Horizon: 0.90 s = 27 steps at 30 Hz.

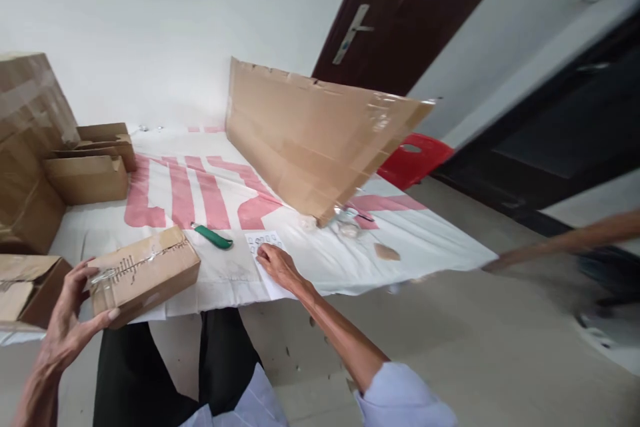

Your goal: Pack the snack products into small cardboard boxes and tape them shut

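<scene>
My left hand grips the near end of a small taped cardboard box that rests at the table's front edge. My right hand lies on a white sheet of small labels, fingers curled and pressed down on the paper. A green utility knife lies between the box and the sheet. All of it sits on a table covered by a white cloth with big pink letters.
A large flattened cardboard sheet stands tilted at the table's back right. Open cardboard boxes are stacked at the left, another at the near left. A red plastic chair stands behind the table. Another person's arm reaches in from the right.
</scene>
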### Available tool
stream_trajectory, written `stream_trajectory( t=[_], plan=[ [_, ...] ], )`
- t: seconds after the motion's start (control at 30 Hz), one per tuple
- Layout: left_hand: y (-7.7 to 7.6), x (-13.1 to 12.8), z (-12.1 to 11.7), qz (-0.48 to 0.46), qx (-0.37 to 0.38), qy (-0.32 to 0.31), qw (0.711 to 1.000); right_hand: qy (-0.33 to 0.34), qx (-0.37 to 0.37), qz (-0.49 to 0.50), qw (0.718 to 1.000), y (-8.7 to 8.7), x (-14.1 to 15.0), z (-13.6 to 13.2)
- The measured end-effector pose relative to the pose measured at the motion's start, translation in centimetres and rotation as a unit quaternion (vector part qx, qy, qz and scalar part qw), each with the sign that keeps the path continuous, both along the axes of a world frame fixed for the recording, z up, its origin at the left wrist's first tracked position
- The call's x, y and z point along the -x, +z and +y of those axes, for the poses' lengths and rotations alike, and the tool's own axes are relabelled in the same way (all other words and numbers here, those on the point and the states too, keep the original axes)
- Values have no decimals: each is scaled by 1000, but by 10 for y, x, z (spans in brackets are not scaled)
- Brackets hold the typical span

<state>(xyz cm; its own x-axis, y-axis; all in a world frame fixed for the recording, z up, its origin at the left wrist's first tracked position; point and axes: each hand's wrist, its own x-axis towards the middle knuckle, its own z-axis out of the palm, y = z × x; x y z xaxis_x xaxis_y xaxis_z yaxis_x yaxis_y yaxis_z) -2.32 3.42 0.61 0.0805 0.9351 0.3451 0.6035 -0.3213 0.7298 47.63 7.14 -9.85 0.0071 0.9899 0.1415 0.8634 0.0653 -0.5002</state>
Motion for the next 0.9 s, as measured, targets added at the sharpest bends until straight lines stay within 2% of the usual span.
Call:
stream_trajectory(
  t=[0.17, 0.3, 0.4, 0.5, 0.57, 0.67, 0.8, 0.9],
  plan=[
    [10, -4, -3, -47, 60, -11, 997, 21, -11, -42, 999, -3, 4, -7],
    [15, -3, -6, -43, 93, -30, 994, 10, -31, -77, 996, 4, 12, -8],
    [18, -3, -8, -52, 111, -44, 991, 25, -107, -51, 993, 23, 35, -7],
    [18, -7, -11, -98, 109, -38, 989, 102, -180, 36, 978, 51, 72, -3],
    [15, -11, -13, -144, 96, -23, 985, 129, -195, 52, 971, 67, 96, 5],
    [11, -16, -17, -179, 81, -2, 980, 101, -139, -22, 985, 73, 118, 25],
    [8, -19, -21, -188, 67, 14, 980, 47, 1, -118, 992, 53, 127, 52],
    [9, -20, -23, -175, 61, 13, 983, 37, 16, -120, 992, 42, 126, 63]
  ],
)
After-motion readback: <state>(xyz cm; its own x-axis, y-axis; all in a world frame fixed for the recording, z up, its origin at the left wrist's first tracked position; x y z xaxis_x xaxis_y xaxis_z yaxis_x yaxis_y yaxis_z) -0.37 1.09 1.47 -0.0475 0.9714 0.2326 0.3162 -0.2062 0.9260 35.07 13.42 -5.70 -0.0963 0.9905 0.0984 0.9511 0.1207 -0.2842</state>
